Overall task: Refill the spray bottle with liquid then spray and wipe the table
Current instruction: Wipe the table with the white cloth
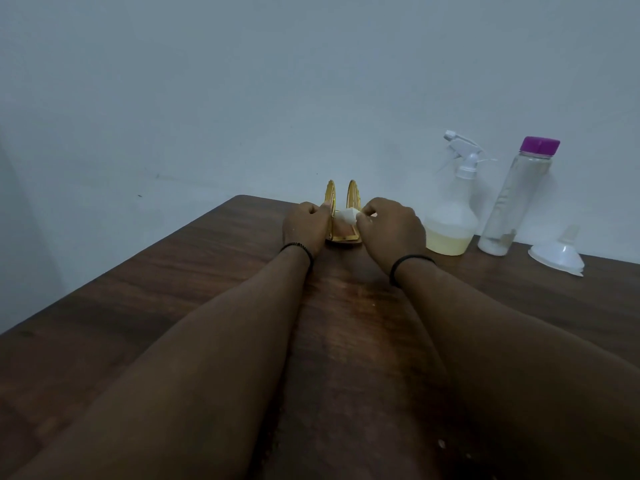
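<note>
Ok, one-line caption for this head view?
Left hand steadies gold napkin holder; right hand pinches white tissue.

The desk [173, 289] has a dark wood-grain top with a far corner near the wall. A gold napkin holder [343, 216] stands at the far edge beside that corner. Along the far edge to its right stand a spray bottle [450, 216] with pale yellow liquid at its base, then a clear bottle [512, 202] with a purple cap. A white funnel [559, 252] lies tilted furthest right.
</note>
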